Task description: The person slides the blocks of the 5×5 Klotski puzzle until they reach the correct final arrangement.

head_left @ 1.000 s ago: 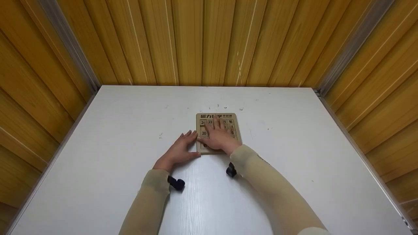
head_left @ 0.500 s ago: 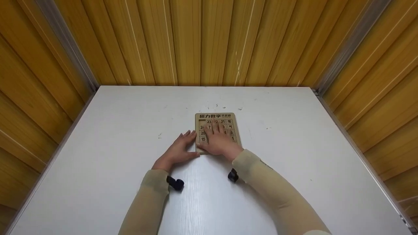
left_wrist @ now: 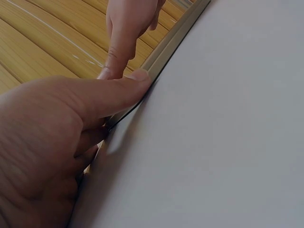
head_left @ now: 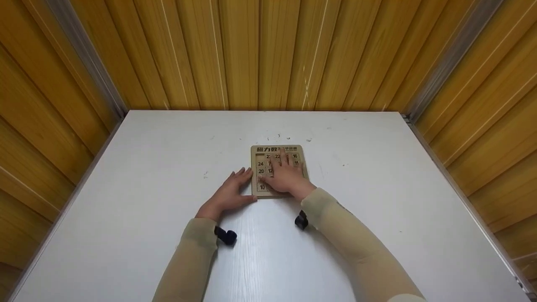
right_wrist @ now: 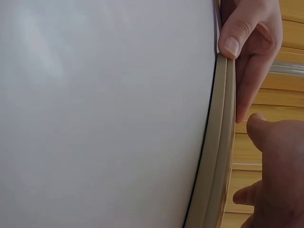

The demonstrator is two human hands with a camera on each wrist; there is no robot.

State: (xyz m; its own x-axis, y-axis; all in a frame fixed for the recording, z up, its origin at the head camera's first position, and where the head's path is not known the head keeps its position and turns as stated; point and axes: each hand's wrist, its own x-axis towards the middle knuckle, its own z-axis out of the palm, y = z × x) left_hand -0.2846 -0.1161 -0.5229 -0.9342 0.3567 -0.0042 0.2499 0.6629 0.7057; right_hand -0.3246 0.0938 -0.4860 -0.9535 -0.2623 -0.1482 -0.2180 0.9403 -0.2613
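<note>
A wooden number slide puzzle [head_left: 268, 149] lies flat on the white table in the head view, with rows of numbered tiles and a gap at its top left. My left hand [head_left: 226, 195] holds its near left corner, thumb on the front edge and fingers along the left side. Over the tiles lies my right hand [head_left: 286, 178], fingers spread and fairly straight, hiding several of them. In the left wrist view the left thumb [left_wrist: 114, 95] presses the puzzle's side. The right wrist view shows the puzzle's layered edge [right_wrist: 216, 137]; there the tiles are out of sight.
The white table [head_left: 138, 188] extends around the puzzle, with small dark marks behind it. Yellow wood-patterned panels [head_left: 239, 54] rise at the back and both sides, with grey metal posts [head_left: 90, 54] at the corners. A small black device [head_left: 226, 236] sits at each wrist.
Tile 24 has slid down one row, leaving the top left gap. My right hand dipped toward the near edge, then moved slightly up and right. The left hand has stayed put.
</note>
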